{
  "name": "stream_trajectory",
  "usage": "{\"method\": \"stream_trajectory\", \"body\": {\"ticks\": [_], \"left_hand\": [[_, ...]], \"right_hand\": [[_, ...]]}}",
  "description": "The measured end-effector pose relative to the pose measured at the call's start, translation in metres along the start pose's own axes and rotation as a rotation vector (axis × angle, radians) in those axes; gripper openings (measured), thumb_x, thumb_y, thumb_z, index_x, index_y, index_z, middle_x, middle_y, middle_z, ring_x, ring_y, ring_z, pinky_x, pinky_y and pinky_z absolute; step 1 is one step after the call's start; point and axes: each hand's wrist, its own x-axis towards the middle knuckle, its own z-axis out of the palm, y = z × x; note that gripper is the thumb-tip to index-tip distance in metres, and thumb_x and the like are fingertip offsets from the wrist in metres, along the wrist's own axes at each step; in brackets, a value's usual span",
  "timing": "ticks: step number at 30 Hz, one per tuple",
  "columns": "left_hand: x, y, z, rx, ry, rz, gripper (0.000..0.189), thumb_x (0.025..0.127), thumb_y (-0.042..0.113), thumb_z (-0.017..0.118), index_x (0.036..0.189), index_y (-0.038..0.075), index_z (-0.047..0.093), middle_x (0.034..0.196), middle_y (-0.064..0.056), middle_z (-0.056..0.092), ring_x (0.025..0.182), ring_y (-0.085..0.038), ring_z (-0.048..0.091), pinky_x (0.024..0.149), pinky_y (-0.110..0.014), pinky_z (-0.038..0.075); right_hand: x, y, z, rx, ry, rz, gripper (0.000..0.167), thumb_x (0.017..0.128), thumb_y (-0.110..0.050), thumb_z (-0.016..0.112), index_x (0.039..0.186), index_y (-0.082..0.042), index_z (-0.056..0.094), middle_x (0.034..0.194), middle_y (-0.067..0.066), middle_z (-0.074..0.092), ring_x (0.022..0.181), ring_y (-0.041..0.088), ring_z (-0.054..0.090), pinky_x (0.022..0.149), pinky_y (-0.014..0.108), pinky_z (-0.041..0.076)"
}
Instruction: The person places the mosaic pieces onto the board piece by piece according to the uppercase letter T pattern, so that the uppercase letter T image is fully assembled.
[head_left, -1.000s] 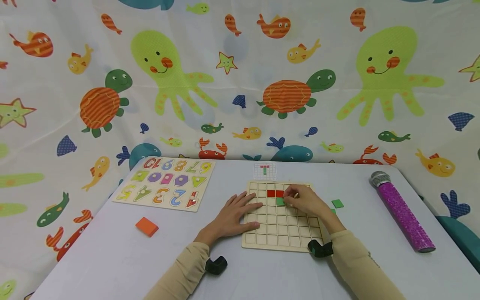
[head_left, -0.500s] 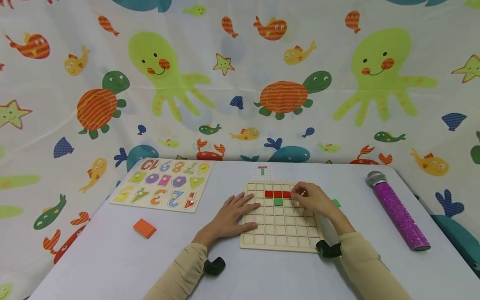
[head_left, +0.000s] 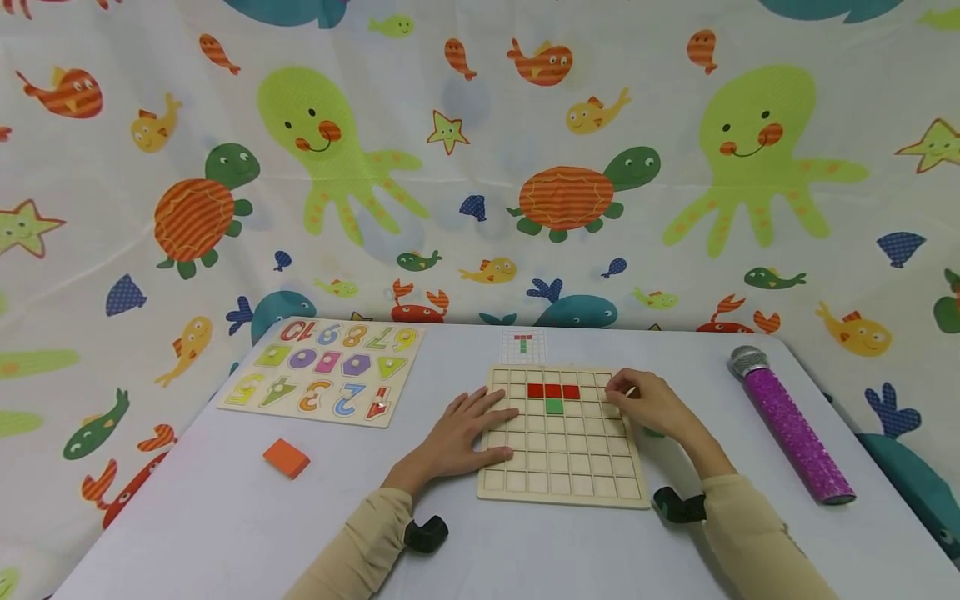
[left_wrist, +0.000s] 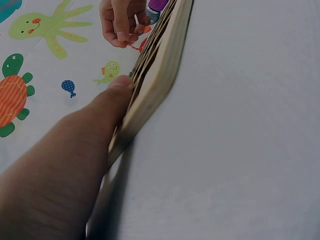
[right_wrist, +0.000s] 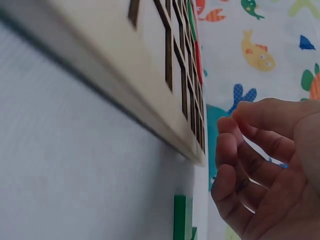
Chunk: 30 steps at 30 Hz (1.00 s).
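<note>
A wooden grid board (head_left: 558,486) lies on the table. Three red square tiles (head_left: 552,392) sit side by side in one of its upper rows, with a green square tile (head_left: 554,407) below the middle one. My left hand (head_left: 463,437) rests with spread fingers on the board's left edge; its thumb (left_wrist: 107,107) lies along the rim in the left wrist view. Over the board's upper right corner is my right hand (head_left: 651,406), fingers loosely bent and nothing between them in the right wrist view. Green tiles (right_wrist: 182,217) lie beside the board, mostly hidden under that hand.
Behind the board lies a paper card (head_left: 510,355) printed with a red and green T on a grid. A number and shape puzzle board (head_left: 318,373) is at the back left, an orange block (head_left: 287,458) in front of it. A purple glitter microphone (head_left: 798,433) lies on the right.
The third red tile has come into view at the right end of the row as my right hand let go of it and moved right. The left hand has stayed on the board.
</note>
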Motion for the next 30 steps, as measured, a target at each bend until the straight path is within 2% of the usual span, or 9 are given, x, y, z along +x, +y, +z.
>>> {"method": "stream_trajectory", "body": {"ticks": [17, 23, 26, 30], "left_hand": [[0.000, 0.001, -0.001, 0.002, -0.014, -0.018, 0.062, 0.088, 0.058, 0.054, 0.142, 0.031, 0.042, 0.155, -0.005, 0.030, 0.146, -0.031, 0.020, 0.115, -0.056, 0.016], [-0.001, 0.001, -0.003, -0.006, -0.005, -0.010, 0.061, 0.088, 0.056, 0.055, 0.142, 0.030, 0.043, 0.154, -0.006, 0.032, 0.145, -0.032, 0.021, 0.114, -0.056, 0.017], [0.000, 0.000, -0.001, -0.002, -0.017, -0.021, 0.061, 0.088, 0.057, 0.054, 0.143, 0.031, 0.042, 0.155, -0.004, 0.030, 0.146, -0.031, 0.019, 0.115, -0.055, 0.015], [0.000, -0.001, 0.000, -0.002, -0.010, -0.019, 0.062, 0.088, 0.057, 0.054, 0.143, 0.031, 0.042, 0.155, -0.004, 0.030, 0.146, -0.031, 0.020, 0.115, -0.055, 0.016]], "right_hand": [[-0.020, 0.027, -0.018, -0.044, 0.001, 0.059, 0.015, 0.091, -0.018, 0.061, 0.099, -0.005, 0.063, 0.092, 0.008, 0.064, 0.079, 0.015, 0.056, 0.068, 0.025, 0.047], [-0.028, 0.030, -0.022, -0.051, -0.034, 0.072, 0.018, 0.091, -0.021, 0.061, 0.101, -0.007, 0.063, 0.093, 0.006, 0.064, 0.079, 0.016, 0.053, 0.068, 0.025, 0.045], [-0.034, 0.029, -0.024, -0.069, -0.039, 0.063, 0.016, 0.091, -0.020, 0.062, 0.100, -0.006, 0.063, 0.091, 0.005, 0.063, 0.075, 0.015, 0.052, 0.063, 0.024, 0.044], [-0.042, 0.027, -0.023, -0.087, -0.047, 0.051, 0.017, 0.088, -0.016, 0.064, 0.102, -0.005, 0.063, 0.094, 0.006, 0.064, 0.077, 0.015, 0.054, 0.065, 0.026, 0.045]]}}
